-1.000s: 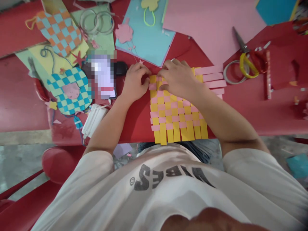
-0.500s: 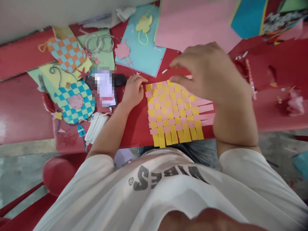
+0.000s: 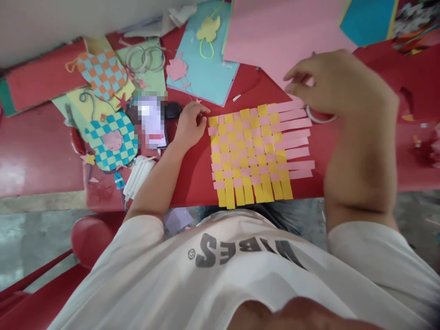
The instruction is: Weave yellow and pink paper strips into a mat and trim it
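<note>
Item under work: a woven paper mat (image 3: pixel 250 151) of yellow and pink strips, lying flat on the red table (image 3: pixel 34 151) at centre frame, just beyond the person's chest.

Left hand (image 3: pixel 189 126): rests on the table at the mat's upper left corner, fingers loosely curled and grasping nothing, with a fingertip close to the corner. Contact with the paper cannot be confirmed.

Right hand (image 3: pixel 340 82): raised clear of the table at upper right, above a tape ring (image 3: pixel 321 120) and in front of the large pink sheet (image 3: pixel 282 32). Thumb and forefinger are drawn close together. Whether they pinch a strip cannot be told against the pink behind.

Condition of the weave: the rows sit close and fairly square. The loose pink ends (image 3: pixel 297 137) fan out unevenly at the right edge, and the yellow ends (image 3: pixel 254 192) overhang the table's near edge.

Assessment: with only the left hand near the mat, the weave looks liable to shift. Good practice is to press that corner flat, keep each strip's over-and-under order, and push every row snug against its neighbour.
</note>
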A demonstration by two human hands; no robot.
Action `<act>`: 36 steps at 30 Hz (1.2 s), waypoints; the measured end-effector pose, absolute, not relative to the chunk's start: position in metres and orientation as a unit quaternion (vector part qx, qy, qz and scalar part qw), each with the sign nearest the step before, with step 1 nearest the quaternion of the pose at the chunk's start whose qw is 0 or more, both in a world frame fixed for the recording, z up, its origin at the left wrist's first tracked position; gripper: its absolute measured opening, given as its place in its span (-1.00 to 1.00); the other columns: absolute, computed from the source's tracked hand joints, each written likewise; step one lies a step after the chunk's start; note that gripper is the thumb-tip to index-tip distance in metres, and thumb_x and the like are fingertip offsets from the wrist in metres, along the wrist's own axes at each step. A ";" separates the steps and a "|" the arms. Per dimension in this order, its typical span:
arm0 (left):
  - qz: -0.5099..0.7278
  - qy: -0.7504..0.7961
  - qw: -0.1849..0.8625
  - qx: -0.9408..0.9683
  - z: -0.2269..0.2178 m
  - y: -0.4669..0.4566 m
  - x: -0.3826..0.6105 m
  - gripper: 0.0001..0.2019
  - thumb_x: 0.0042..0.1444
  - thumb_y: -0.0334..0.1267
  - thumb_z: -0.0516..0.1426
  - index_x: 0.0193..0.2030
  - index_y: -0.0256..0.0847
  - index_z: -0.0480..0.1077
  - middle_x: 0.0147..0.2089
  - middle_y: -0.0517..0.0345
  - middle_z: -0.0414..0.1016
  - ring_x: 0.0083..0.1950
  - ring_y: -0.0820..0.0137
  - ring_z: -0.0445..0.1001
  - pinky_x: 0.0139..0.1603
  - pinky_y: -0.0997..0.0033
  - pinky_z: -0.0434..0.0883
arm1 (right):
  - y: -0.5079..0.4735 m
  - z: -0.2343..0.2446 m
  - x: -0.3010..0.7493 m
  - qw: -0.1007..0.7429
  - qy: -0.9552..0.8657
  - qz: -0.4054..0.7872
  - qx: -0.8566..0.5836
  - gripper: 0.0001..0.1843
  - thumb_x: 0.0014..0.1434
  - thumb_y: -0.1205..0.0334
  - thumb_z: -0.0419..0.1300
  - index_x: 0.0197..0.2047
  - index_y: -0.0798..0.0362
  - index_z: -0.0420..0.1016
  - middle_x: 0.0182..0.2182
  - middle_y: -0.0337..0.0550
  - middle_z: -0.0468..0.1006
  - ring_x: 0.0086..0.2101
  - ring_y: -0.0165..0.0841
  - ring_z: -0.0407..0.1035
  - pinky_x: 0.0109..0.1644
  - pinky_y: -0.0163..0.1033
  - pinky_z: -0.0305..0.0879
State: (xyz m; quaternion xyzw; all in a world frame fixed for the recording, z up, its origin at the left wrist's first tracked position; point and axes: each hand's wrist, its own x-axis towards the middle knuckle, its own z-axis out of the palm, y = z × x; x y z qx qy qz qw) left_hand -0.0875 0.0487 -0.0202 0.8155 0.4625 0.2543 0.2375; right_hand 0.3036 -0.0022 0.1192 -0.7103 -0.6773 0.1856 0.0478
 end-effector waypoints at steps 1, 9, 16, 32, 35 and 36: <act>0.250 0.460 0.236 0.819 -0.019 0.047 -0.087 -0.80 0.47 -0.14 0.18 0.13 -0.02 0.56 0.20 -0.12 0.62 0.15 0.13 0.67 0.33 -0.10 0.70 | -0.010 0.114 0.314 0.071 -0.686 0.164 -0.705 -0.76 0.62 0.15 0.34 0.26 -0.18 0.76 0.13 -0.04 0.80 0.11 -0.19 0.61 0.21 -0.07 0.37; 0.179 0.459 0.199 0.847 -0.009 0.037 -0.083 -0.24 0.16 0.37 0.54 0.35 0.12 0.48 0.42 -0.17 0.50 0.56 -0.23 0.46 0.63 -0.45 0.41 | -0.024 0.049 0.337 0.091 -0.664 0.116 -0.733 -0.90 0.48 0.10 0.48 0.01 -0.15 0.75 0.03 0.07 0.83 -0.02 -0.09 0.59 0.00 0.01 0.27; 0.166 0.462 0.212 0.845 -0.009 0.038 -0.082 -0.21 0.12 0.44 0.54 0.35 0.16 0.48 0.40 -0.16 0.48 0.54 -0.29 0.44 0.61 -0.53 0.35 | -0.011 0.036 0.343 0.066 -0.659 0.131 -0.738 -0.89 0.48 0.12 0.49 0.00 -0.07 0.80 0.06 0.04 0.82 0.01 -0.13 0.59 0.03 -0.04 0.27; 0.163 0.461 0.206 0.848 -0.008 0.038 -0.082 -0.35 0.15 0.40 0.53 0.17 0.09 0.53 0.41 -0.13 0.50 0.52 -0.25 0.45 0.59 -0.45 0.41 | -0.015 0.041 0.340 0.055 -0.653 0.144 -0.742 -0.89 0.47 0.13 0.43 0.00 -0.10 0.78 0.09 0.07 0.82 0.02 -0.10 0.61 0.09 -0.01 0.34; 0.166 0.455 0.201 0.851 -0.008 0.038 -0.083 -0.37 0.17 0.33 0.55 0.19 0.07 0.53 0.43 -0.13 0.50 0.51 -0.26 0.46 0.60 -0.46 0.40 | -0.019 0.045 0.356 0.123 -0.673 0.156 -0.712 -0.81 0.50 0.18 0.33 0.06 -0.10 0.79 0.07 0.05 0.82 -0.03 -0.17 0.62 0.12 -0.07 0.40; 0.167 0.453 0.198 0.853 -0.009 0.038 -0.083 -0.38 0.18 0.30 0.55 0.19 0.06 0.53 0.43 -0.14 0.50 0.50 -0.26 0.47 0.61 -0.47 0.39 | -0.022 0.049 0.366 0.159 -0.673 0.140 -0.709 -0.76 0.51 0.21 0.29 0.09 -0.08 0.80 0.05 0.06 0.83 -0.03 -0.20 0.62 0.10 -0.09 0.42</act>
